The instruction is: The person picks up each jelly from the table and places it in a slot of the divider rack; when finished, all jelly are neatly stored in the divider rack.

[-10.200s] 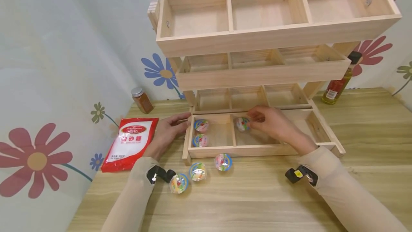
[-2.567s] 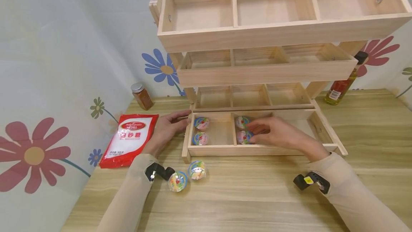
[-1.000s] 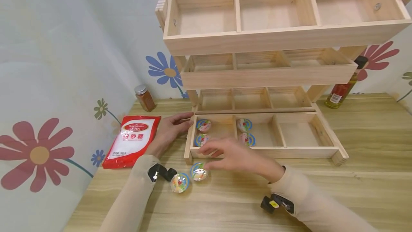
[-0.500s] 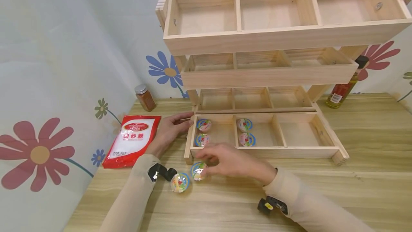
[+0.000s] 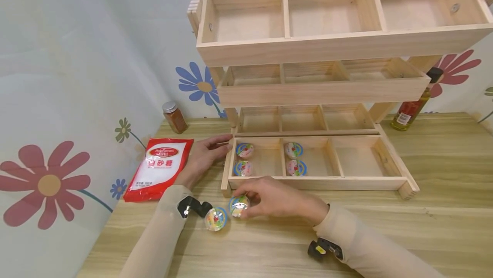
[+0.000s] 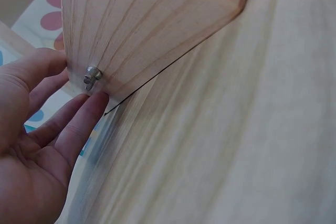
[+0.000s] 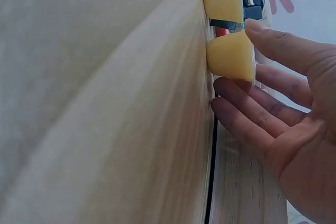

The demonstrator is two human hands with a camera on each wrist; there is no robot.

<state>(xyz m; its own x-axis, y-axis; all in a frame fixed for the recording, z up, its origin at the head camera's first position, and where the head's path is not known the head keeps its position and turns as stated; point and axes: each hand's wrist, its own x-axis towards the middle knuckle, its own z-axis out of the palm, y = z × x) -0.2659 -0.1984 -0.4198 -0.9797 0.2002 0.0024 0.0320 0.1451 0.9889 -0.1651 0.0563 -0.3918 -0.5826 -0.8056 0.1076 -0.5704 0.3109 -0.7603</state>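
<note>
A jelly cup (image 5: 239, 206) with a shiny printed lid stands on the table in front of the rack. My right hand (image 5: 271, 197) holds it between thumb and fingers; its yellow side (image 7: 230, 56) shows in the right wrist view. Just left of it is a second yellow jelly cup (image 5: 215, 219). My left hand (image 5: 203, 160) rests at the left end of the wooden rack's bottom tray (image 5: 316, 183), fingertips against the side panel (image 6: 142, 30) by a metal wing nut (image 6: 92, 75). Two pink jelly cups stand in that tray's left compartment, two more in its middle one.
Tiers of the rack (image 5: 343, 46) rise above the bottom tray, overhanging it. A red and white sugar bag (image 5: 159, 168) lies left of my left hand. Behind it stands a spice jar (image 5: 175, 118); an oil bottle (image 5: 410, 109) is at the back right.
Earlier, my right hand set pink cups into the middle compartment. Over the last second it came down to the nearer yellow cup and closed its fingers about it. The left hand stayed at the rack.
</note>
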